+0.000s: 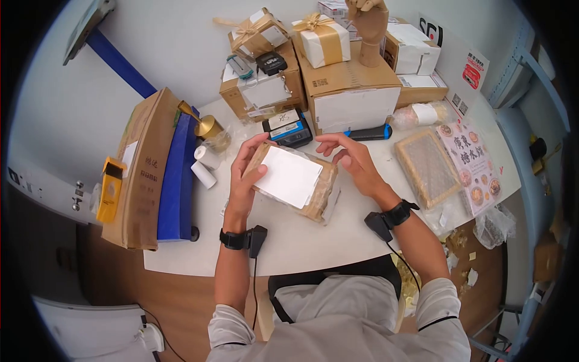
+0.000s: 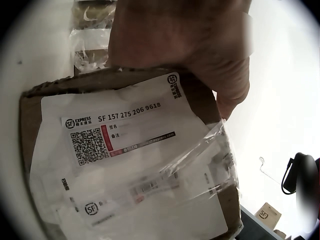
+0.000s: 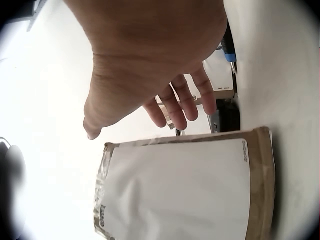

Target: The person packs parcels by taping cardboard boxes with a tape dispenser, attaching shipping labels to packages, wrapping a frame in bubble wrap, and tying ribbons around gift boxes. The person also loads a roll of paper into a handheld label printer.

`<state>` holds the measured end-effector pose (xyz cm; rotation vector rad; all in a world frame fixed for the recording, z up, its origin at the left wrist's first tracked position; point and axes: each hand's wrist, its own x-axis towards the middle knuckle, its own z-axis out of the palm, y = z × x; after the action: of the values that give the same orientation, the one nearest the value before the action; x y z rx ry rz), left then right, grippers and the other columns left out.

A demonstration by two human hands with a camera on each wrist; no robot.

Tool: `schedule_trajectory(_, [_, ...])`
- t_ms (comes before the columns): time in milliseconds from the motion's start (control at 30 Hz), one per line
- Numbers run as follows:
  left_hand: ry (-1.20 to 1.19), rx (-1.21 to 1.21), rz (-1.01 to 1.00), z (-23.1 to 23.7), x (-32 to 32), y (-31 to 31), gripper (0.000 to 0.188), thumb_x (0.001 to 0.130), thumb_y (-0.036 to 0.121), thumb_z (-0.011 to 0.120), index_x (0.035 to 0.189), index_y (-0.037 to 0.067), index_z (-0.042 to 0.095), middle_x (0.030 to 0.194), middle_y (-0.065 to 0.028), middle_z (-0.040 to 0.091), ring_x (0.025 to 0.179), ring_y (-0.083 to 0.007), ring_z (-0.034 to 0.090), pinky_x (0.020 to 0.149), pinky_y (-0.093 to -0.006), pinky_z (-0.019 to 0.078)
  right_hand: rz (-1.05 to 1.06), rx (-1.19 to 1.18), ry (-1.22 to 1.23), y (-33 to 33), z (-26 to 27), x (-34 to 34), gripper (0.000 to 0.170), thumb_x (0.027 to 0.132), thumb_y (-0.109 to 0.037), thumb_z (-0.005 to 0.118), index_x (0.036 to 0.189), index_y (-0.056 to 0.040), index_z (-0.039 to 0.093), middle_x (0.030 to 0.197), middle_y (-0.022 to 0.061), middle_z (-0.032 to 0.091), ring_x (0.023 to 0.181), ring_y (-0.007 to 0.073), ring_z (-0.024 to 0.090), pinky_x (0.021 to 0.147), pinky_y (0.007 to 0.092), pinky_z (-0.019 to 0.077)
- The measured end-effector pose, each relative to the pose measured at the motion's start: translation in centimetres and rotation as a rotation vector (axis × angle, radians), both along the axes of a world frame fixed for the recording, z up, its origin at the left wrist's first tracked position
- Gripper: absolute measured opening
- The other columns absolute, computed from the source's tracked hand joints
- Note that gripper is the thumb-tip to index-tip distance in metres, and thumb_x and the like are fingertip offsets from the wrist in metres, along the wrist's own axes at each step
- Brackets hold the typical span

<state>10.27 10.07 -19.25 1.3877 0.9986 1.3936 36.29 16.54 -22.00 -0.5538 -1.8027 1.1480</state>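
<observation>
A small cardboard box (image 1: 289, 178), taped in clear film with a large white sheet on its upper face, is tilted over the table in front of me. My left hand (image 1: 244, 172) grips its left end, thumb on the top face. From the left wrist view, an end of the box (image 2: 45, 110) carries a shipping label (image 2: 120, 132) with a QR code, with the left hand (image 2: 175, 40) above it. My right hand (image 1: 357, 166) hovers by the box's right end, fingers spread loosely. In the right wrist view that hand (image 3: 150, 65) holds nothing, its fingertips apart from the box (image 3: 180, 190).
Behind the box stand a black-and-blue device (image 1: 288, 130), a blue-handled tool (image 1: 369, 133) and large cartons (image 1: 356, 81). White rolls (image 1: 206, 166) and a tall upright carton (image 1: 142, 175) are at left. A wrapped flat package (image 1: 427, 168) and a printed booklet (image 1: 473, 163) lie at right.
</observation>
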Motion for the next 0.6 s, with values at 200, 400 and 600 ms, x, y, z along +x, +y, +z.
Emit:
schedule_trajectory(200, [0.018, 0.107, 0.035, 0.1, 2.1, -0.9, 0.071, 0.077, 0.034, 0.066, 0.139, 0.005, 0.049, 0.122, -0.0109, 0.052, 0.119, -0.0235, 0.051, 0.106, -0.034, 0.0355, -0.113, 0.1, 0.153, -1.9, 1.1, -1.1, 0.042, 0.089, -0.028, 0.059, 0.123, -0.0049, 0.06, 0.119, 0.0146, 0.062, 0.109, 0.0247, 0.059, 0.098, 0.0372, 0.0446])
schedule_trajectory(400, [0.16, 0.221, 0.052, -0.4, 2.1, -0.8, 0.051, 0.073, 0.024, 0.063, 0.119, 0.0, 0.063, 0.122, -0.0151, 0.054, 0.117, -0.026, 0.052, 0.107, -0.0369, 0.0351, -0.228, 0.289, 0.074, -1.8, 1.6, -0.5, 0.023, 0.094, -0.019, 0.055, 0.102, -0.0019, 0.068, 0.112, 0.0167, 0.065, 0.104, 0.0277, 0.062, 0.094, 0.0366, 0.0472])
schedule_trajectory(600, [0.105, 0.236, 0.058, -1.0, 2.1, -0.6, 0.046, 0.072, 0.019, 0.059, 0.113, -0.002, 0.063, 0.121, -0.0168, 0.054, 0.117, -0.0268, 0.052, 0.107, -0.0368, 0.0347, -0.22, 0.267, 0.048, -1.6, 1.3, -0.4, 0.024, 0.094, -0.021, 0.057, 0.1, -0.0008, 0.069, 0.107, 0.0169, 0.067, 0.098, 0.0275, 0.063, 0.089, 0.0362, 0.0485])
